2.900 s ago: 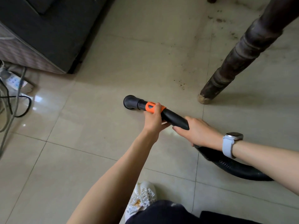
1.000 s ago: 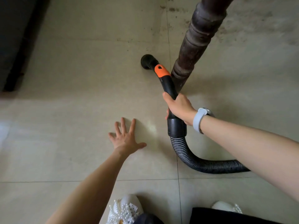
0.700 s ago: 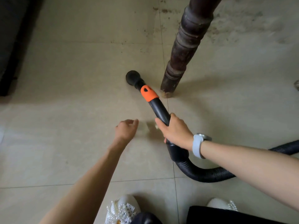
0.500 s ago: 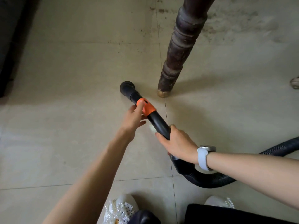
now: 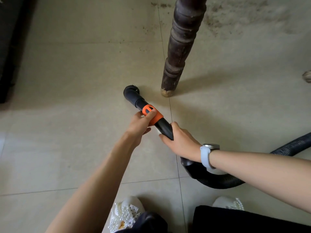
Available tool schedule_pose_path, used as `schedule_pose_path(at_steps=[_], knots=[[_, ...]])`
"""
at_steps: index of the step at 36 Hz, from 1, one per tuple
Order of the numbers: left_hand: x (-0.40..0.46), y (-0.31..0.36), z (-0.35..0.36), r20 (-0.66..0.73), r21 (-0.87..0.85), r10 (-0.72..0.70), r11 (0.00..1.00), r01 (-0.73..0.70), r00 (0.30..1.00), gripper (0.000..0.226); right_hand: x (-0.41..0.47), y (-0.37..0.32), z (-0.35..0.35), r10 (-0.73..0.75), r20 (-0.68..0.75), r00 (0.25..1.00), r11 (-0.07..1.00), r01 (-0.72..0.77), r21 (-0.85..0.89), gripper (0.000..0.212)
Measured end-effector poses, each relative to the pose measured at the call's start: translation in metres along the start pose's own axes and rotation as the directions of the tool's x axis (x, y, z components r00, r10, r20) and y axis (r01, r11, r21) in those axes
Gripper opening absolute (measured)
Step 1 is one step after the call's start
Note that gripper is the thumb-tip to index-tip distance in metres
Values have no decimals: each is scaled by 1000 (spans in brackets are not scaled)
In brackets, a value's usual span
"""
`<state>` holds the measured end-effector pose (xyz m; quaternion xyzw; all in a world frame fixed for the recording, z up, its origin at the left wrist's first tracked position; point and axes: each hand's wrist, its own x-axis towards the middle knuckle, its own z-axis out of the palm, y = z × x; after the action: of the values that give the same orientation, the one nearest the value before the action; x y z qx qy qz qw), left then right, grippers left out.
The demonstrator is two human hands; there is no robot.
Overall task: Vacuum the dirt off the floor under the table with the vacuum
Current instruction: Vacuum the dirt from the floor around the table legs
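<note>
The black vacuum wand [image 5: 164, 127] with an orange collar [image 5: 152, 113] lies low over the tiled floor, its round brush nozzle [image 5: 130, 93] just left of the dark turned table leg [image 5: 180, 46]. My left hand [image 5: 140, 124] grips the wand at the orange collar. My right hand [image 5: 180, 142], with a pale watch on the wrist, grips the wand further back. The ribbed black hose [image 5: 223, 181] loops behind my right forearm and runs off to the right. Dark specks of dirt [image 5: 217, 22] lie on the floor beyond the table leg.
A dark piece of furniture [image 5: 10, 47] borders the floor at the far left. My two white shoes [image 5: 125, 213] stand at the bottom edge. A pale object [image 5: 307, 76] shows at the right edge. Bare tiles stretch to the left of the nozzle.
My left hand left the floor, came up to the wand and now grips the orange collar. The wand was drawn back toward me, and its nozzle tipped to show the bristles.
</note>
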<state>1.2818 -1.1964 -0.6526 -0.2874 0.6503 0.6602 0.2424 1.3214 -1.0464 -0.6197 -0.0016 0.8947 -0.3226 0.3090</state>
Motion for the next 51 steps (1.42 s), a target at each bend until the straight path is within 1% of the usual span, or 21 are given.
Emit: schedule_pose_path(at_steps=[2, 4, 7, 10, 13, 15, 18, 20, 22, 24, 25, 28, 31, 33, 36, 41, 43, 46, 51], knots=[[-5, 2, 12, 22, 14, -4, 1000, 4, 1000, 52, -3, 8, -10, 14, 19, 1000, 1000, -15, 20, 39], [-14, 1, 26, 41, 31, -7, 1000, 5, 999, 44, -9, 19, -18, 32, 34, 999, 999, -32, 3, 40], [-25, -7, 45, 53, 41, -9, 999, 7, 999, 34, -20, 37, -27, 55, 38, 998, 996, -52, -79, 38], [-32, -15, 60, 72, 48, -7, 999, 4, 997, 33, -30, 52, -35, 72, 35, 997, 984, -65, -165, 37], [-35, -21, 70, 77, 30, 12, 999, -15, 997, 18, -32, 63, -42, 85, 41, 996, 978, -76, -195, 37], [-34, -22, 73, 72, 7, 21, 1000, -22, 997, 17, -31, 66, -43, 83, 46, 996, 979, -72, -191, 38], [-32, -19, 68, 63, -17, 26, 1000, -25, 998, 32, -24, 62, -44, 68, 73, 995, 987, -57, -148, 39], [-32, -14, 58, 37, -61, 29, 998, -26, 999, 36, -18, 55, -44, 52, 95, 994, 993, -41, -107, 38], [-33, -5, 44, -2, -108, 55, 993, -55, 998, 29, -11, 46, -45, 36, 123, 992, 997, -27, -78, 37], [-37, 9, 28, -32, -139, 96, 985, -100, 995, 15, -6, 34, -47, 25, 165, 986, 997, -13, -71, 36], [-40, 17, 20, -43, -150, 108, 982, -113, 993, 12, -4, 26, -50, 17, 190, 982, 998, -5, -61, 36], [-50, 48, -3, -89, -186, 130, 972, -145, 988, 19, 1, -9, -65, -34, 240, 970, 996, 52, -67, 37], [-61, 82, -25, -158, -226, 137, 959, -171, 978, 28, 3, -57, -83, -105, 227, 968, 985, 133, -113, 40], [-72, 106, -38, -212, -273, 106, 948, -163, 972, 34, 0, -91, -95, -129, 227, 965, 980, 159, -122, 40], [-96, 143, -54, -256, -361, 55, 921, -148, 965, 37, -14, -138, -110, -124, 237, 963, 987, 144, -69, 39], [-153, 199, -71, -217, -467, 13, 877, -116, 976, 29, -54, -205, -140, -88, 236, 968, 995, 96, -24, 40], [-178, 219, -76, -197, -491, -1, 865, -98, 980, 32, -72, -231, -155, -73, 233, 970, 997, 78, -13, 39], [-212, 252, -86, -180, -471, -19, 880, -69, 983, 41, -97, -274, -176, -43, 221, 974, 998, 30, 62, 37], [-254, 310, -102, -133, -408, -46, 913, -13, 990, 40, -141, -334, -206, 12, 198, 980, 977, -53, 206, 31]])
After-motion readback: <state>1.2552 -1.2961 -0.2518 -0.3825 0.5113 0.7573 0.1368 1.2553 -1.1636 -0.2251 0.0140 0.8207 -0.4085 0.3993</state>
